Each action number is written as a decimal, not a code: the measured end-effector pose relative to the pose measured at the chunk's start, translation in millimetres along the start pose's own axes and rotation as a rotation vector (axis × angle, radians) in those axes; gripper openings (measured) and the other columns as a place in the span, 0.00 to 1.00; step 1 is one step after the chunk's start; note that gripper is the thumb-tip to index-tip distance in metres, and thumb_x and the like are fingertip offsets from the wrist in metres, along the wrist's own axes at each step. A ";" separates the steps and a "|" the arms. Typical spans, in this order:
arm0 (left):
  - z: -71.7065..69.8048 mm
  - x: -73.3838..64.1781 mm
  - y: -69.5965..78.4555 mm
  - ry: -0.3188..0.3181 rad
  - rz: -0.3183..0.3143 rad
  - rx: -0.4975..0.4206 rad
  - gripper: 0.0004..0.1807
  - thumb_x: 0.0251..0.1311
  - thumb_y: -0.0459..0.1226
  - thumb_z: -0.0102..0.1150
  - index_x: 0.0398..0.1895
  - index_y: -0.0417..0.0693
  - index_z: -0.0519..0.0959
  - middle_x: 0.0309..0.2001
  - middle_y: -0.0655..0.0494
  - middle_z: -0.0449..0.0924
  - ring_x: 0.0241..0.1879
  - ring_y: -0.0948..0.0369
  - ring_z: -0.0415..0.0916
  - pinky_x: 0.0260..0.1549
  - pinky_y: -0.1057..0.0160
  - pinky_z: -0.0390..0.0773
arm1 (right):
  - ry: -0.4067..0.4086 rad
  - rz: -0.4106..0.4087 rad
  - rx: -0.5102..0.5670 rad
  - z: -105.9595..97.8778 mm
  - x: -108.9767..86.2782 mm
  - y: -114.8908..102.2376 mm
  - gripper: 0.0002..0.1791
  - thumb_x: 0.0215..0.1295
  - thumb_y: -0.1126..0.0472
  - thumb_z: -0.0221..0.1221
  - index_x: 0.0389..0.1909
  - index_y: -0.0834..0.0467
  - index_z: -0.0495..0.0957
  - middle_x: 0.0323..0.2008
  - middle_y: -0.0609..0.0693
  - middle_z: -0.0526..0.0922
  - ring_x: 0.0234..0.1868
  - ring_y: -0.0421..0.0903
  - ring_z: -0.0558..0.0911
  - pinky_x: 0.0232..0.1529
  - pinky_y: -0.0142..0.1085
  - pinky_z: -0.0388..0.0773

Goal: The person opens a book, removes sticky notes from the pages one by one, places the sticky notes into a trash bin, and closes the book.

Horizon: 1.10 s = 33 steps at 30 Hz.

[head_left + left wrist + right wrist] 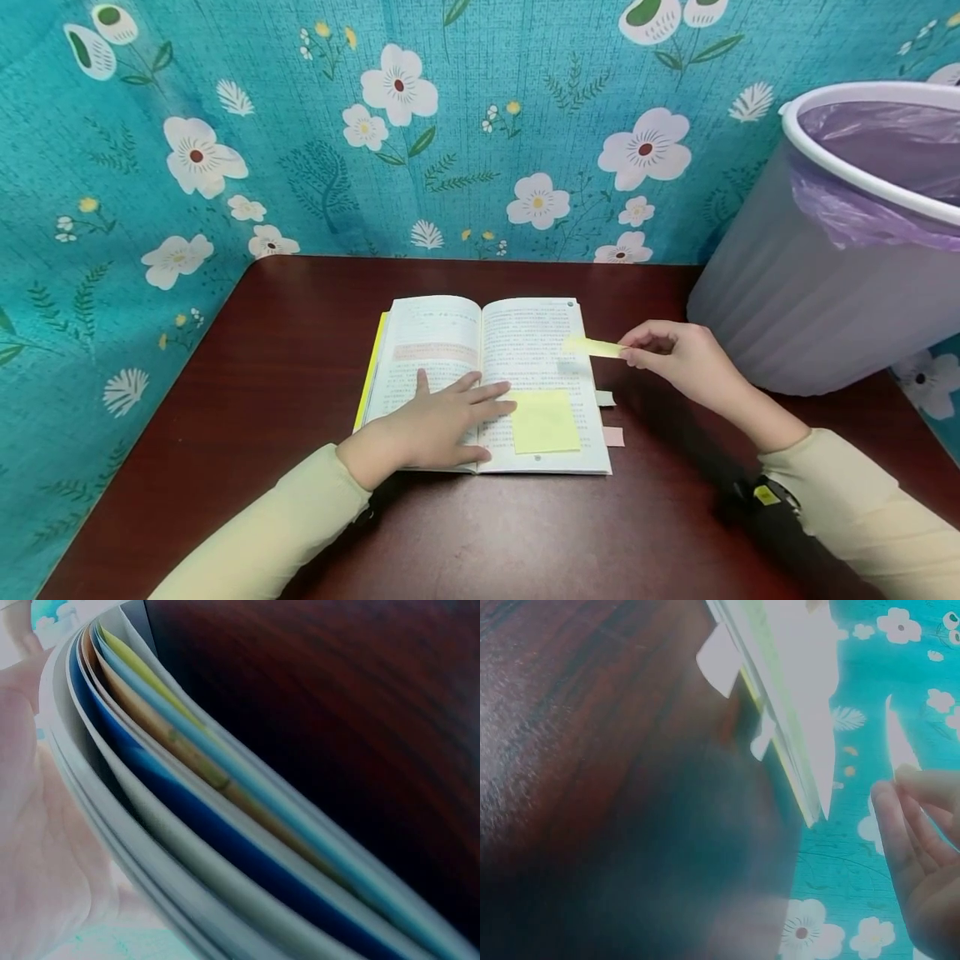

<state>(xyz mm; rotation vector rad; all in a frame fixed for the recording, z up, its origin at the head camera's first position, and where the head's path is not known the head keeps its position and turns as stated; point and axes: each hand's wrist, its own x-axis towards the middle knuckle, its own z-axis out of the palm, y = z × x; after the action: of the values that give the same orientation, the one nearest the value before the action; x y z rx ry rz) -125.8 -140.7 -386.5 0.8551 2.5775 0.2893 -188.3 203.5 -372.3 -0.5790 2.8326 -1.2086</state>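
An open book [525, 367] lies on the dark table with printed text on both pages. My left hand [438, 421] rests spread across the gutter, its fingertips reaching the right page beside a square yellow sticky note [546, 422]. My right hand [678, 354] pinches one end of a narrow yellow sticky strip [596, 347] between thumb and fingers. The strip's other end overlaps the upper right page edge in the head view. Two page tabs, one pale green [605, 398] and one pink [613, 437], stick out from the book's right side.
A tall trash bin [780, 275] with a purple liner stands at the right behind my right hand. Floral teal cloth [465, 183] hangs behind and left of the dark wooden table [285, 350].
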 end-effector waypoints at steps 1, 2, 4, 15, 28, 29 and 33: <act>-0.3 0.1 0.1 0.000 -0.001 -0.001 0.39 0.67 0.51 0.66 0.79 0.68 0.63 0.81 0.67 0.51 0.81 0.53 0.42 0.60 0.17 0.43 | 0.005 -0.005 0.001 -1.4 0.0 -0.8 0.08 0.64 0.65 0.71 0.43 0.59 0.87 0.35 0.51 0.87 0.33 0.51 0.83 0.32 0.27 0.80; -0.5 0.3 0.1 0.000 -0.002 -0.001 0.39 0.67 0.51 0.66 0.79 0.68 0.63 0.81 0.67 0.51 0.81 0.53 0.42 0.60 0.17 0.43 | 0.009 -0.009 0.004 -2.6 -0.1 -1.4 0.08 0.64 0.65 0.71 0.43 0.59 0.88 0.35 0.51 0.87 0.32 0.50 0.83 0.32 0.27 0.80; -0.7 0.6 0.2 -0.002 -0.004 -0.002 0.39 0.67 0.51 0.66 0.79 0.68 0.63 0.81 0.67 0.51 0.81 0.53 0.42 0.60 0.17 0.43 | 0.020 -0.014 0.008 -5.1 -0.1 -2.6 0.08 0.64 0.66 0.70 0.43 0.59 0.88 0.35 0.51 0.88 0.32 0.48 0.84 0.32 0.26 0.79; -1.0 0.4 1.2 -0.002 -0.008 -0.005 0.39 0.66 0.51 0.66 0.79 0.68 0.63 0.81 0.68 0.51 0.81 0.53 0.43 0.60 0.17 0.43 | 0.092 -0.057 -0.008 -31.2 4.4 -14.9 0.07 0.67 0.66 0.68 0.44 0.61 0.88 0.33 0.53 0.88 0.31 0.36 0.82 0.30 0.24 0.75; -1.4 0.3 1.9 -0.006 -0.012 -0.007 0.39 0.67 0.51 0.66 0.79 0.68 0.63 0.81 0.68 0.51 0.81 0.53 0.42 0.61 0.18 0.42 | 0.188 -0.082 -0.019 -58.7 -2.1 -26.6 0.07 0.67 0.65 0.68 0.44 0.60 0.88 0.31 0.44 0.88 0.31 0.32 0.83 0.33 0.20 0.73; -1.5 0.2 1.9 -0.006 -0.013 -0.006 0.39 0.67 0.51 0.66 0.79 0.68 0.63 0.81 0.68 0.51 0.81 0.53 0.42 0.61 0.18 0.42 | 0.194 -0.086 -0.025 -60.2 -2.6 -27.5 0.07 0.67 0.66 0.68 0.44 0.60 0.88 0.31 0.43 0.88 0.31 0.32 0.83 0.34 0.19 0.73; -1.3 -0.2 1.3 -0.003 -0.012 -0.008 0.39 0.67 0.51 0.66 0.79 0.68 0.63 0.81 0.68 0.51 0.81 0.53 0.43 0.61 0.18 0.42 | 0.228 -0.094 -0.050 -63.5 -4.7 -31.6 0.07 0.64 0.68 0.70 0.42 0.58 0.89 0.30 0.40 0.87 0.30 0.30 0.82 0.33 0.19 0.72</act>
<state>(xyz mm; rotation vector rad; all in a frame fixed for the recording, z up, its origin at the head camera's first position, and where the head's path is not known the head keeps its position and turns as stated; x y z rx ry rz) -125.6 -139.9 -384.9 0.8361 2.5763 0.2949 -183.0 229.2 -306.3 -0.6204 3.0627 -1.3007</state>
